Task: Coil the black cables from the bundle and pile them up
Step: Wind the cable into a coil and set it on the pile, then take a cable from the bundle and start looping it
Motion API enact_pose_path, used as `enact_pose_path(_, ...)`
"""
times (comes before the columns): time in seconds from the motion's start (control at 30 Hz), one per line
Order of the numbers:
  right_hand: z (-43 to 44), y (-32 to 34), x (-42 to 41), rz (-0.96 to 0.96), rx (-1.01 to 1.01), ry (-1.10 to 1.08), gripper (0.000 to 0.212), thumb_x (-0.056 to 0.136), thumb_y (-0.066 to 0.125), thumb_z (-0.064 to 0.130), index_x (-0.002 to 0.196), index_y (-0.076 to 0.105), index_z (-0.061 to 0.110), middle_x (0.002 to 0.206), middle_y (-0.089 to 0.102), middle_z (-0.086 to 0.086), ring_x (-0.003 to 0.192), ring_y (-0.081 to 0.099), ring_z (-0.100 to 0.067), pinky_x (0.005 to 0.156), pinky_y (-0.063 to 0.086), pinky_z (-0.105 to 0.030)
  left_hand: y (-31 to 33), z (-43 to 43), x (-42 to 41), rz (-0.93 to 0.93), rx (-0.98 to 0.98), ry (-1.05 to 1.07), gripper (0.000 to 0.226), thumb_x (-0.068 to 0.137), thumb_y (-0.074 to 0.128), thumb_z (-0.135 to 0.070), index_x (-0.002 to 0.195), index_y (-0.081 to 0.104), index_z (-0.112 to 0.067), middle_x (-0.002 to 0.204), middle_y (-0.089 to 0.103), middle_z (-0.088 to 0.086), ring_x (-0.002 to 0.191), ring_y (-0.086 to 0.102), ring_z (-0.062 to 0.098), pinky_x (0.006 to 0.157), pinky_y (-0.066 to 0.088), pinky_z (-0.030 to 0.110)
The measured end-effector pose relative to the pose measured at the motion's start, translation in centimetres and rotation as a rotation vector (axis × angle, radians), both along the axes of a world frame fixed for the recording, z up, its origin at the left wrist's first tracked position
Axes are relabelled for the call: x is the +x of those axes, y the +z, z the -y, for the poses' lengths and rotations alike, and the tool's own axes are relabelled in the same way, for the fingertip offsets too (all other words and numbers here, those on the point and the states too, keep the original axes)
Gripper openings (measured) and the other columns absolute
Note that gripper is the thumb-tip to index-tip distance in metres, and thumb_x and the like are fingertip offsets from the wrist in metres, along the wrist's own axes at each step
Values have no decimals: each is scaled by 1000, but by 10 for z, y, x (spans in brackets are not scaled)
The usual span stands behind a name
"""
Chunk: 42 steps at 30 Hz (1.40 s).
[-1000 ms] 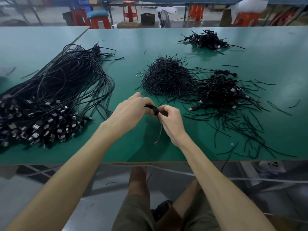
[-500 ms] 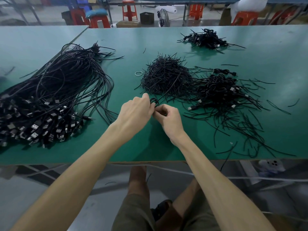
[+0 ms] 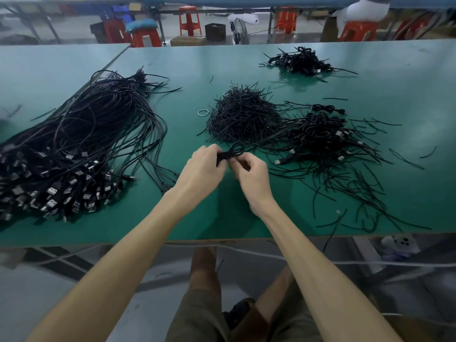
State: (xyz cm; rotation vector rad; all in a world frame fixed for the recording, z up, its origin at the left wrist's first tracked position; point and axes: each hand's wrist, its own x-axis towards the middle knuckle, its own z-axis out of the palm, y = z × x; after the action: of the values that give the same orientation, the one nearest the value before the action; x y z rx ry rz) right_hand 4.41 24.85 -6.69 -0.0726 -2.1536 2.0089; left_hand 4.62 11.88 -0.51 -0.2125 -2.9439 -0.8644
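Observation:
A coiled black cable (image 3: 233, 152) is held between both hands above the green table (image 3: 187, 213), its loop sticking up past my fingers. My left hand (image 3: 201, 170) grips one side of the coil. My right hand (image 3: 251, 174) pinches the other side with curled fingers. A big bundle of uncoiled black cables (image 3: 81, 149) with metal plugs lies on the left. A pile of coiled cables (image 3: 323, 137) sits on the right, just beyond my right hand.
A heap of short black twist ties (image 3: 243, 114) lies in the middle, with loose ties (image 3: 357, 191) scattered to the right. A second pile of cables (image 3: 302, 61) sits at the back. A small ring (image 3: 202, 112) lies beside the ties. Red stools (image 3: 188, 21) stand beyond the table.
Both hands moved slightly away from me toward the tie heap with the coil. The coil's loop now shows above my fingers, and the loose cable end that hung below a second ago is gone.

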Motion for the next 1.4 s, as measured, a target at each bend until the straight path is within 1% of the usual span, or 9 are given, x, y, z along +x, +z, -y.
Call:
enact_pose_path(0.27, -1, 5, 4, 14, -80, 57, 14, 100, 61, 23, 100, 72, 15, 87, 71, 3, 78, 63, -7, 71, 49, -21, -5, 12, 7, -16, -33, 4, 27, 102, 54, -31, 88, 64, -10, 80, 67, 10, 71, 64, 34, 69, 55, 46)
enact_pose_path(0.43, 0, 5, 4, 16, -59, -34, 16, 102, 60, 23, 95, 70, 12, 84, 71, -2, 70, 64, -8, 66, 52, -26, -15, 22, 4, -10, -30, -61, 23, 100, 61, -28, 120, 65, -16, 107, 67, 2, 93, 64, 26, 85, 54, 43)
enact_pose_path(0.6, -25, 17, -3, 124, -302, -179, 16, 104, 58, 23, 99, 66, 10, 83, 71, 1, 61, 65, -7, 55, 52, -24, -20, 67, -15, -91, -265, 40, 41, 95, 54, 6, 130, 65, -13, 124, 62, 9, 111, 61, 29, 98, 49, 46)
enact_pose_path(0.77, -76, 38, -11, 152, -328, -359, 15, 105, 55, 21, 102, 63, 8, 82, 71, -3, 55, 63, -7, 53, 51, -23, -23, 104, -28, 61, -337, 0, 31, 94, 65, -4, 123, 67, -15, 121, 58, 7, 115, 56, 28, 98, 46, 40)
enact_pose_path(1.0, -120, 43, -7, 301, -433, -451, 12, 104, 56, 12, 93, 61, 9, 91, 71, -7, 59, 64, -10, 56, 52, -22, -21, 113, -32, 19, -295, -55, 15, 87, 78, -16, 91, 66, -22, 93, 61, -1, 90, 58, 22, 82, 44, 37)
enact_pose_path(1.07, -120, 39, -5, 295, -419, -470, 9, 103, 53, 6, 103, 61, 2, 100, 73, -10, 62, 67, -10, 57, 52, -22, -25, 108, -31, -2, -313, -33, 11, 90, 76, -22, 94, 65, -23, 92, 59, -4, 88, 53, 18, 83, 36, 35)
enact_pose_path(1.2, -109, 37, -4, 221, -362, -464, 38, 100, 53, 1, 138, 47, -1, 103, 68, -8, 66, 68, -10, 57, 53, -20, -36, 92, -28, -35, -333, -62, 9, 97, 67, -29, 97, 61, -23, 98, 56, -5, 99, 49, 20, 92, 29, 36)
enact_pose_path(1.3, -95, 41, -3, 182, -212, -383, 31, 100, 57, 2, 130, 52, 5, 105, 64, -6, 68, 66, -8, 59, 53, -19, -37, 74, -23, -27, -247, -110, 10, 99, 63, -26, 96, 54, -24, 98, 53, -5, 99, 49, 22, 85, 33, 33)
enact_pose_path(1.4, -73, 41, 6, 130, 30, -162, 20, 98, 60, 1, 114, 63, 13, 108, 68, -7, 77, 68, -9, 63, 56, -20, -31, 47, -9, 96, 209, -137, 17, 99, 64, -18, 91, 54, -28, 96, 61, -7, 93, 56, 22, 81, 43, 33)
